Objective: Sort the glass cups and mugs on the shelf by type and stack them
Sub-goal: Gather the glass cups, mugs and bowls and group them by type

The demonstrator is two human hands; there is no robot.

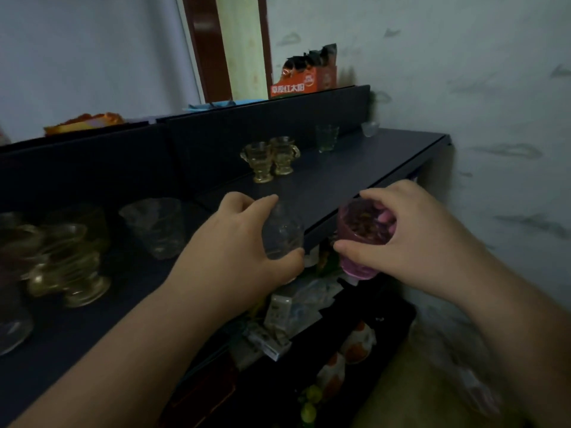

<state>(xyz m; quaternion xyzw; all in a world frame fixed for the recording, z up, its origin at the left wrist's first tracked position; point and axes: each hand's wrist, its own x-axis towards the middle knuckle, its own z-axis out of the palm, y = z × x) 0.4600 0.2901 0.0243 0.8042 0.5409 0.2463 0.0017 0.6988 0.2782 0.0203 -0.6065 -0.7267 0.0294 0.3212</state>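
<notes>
My left hand (238,239) grips a clear glass cup (282,231) just above the front edge of the dark shelf (355,168). My right hand (411,239) holds a pink glass cup (358,233) out past the shelf's front edge, fingers over its rim. Two amber glass mugs with handles (272,159) stand side by side farther back. A greenish glass (327,138) and a small clear cup (370,128) stand near the back right corner. At the left sit a clear glass cup (154,227) and a stack of amber glasses (65,257).
An orange snack box (304,77) stands on the upper ledge behind the shelf. The white wall (494,118) closes the right side. Below the shelf lie packets (278,316), patterned ceramic pieces (358,341) and green fruit (312,396). Another clear glass (12,329) sits at the far left.
</notes>
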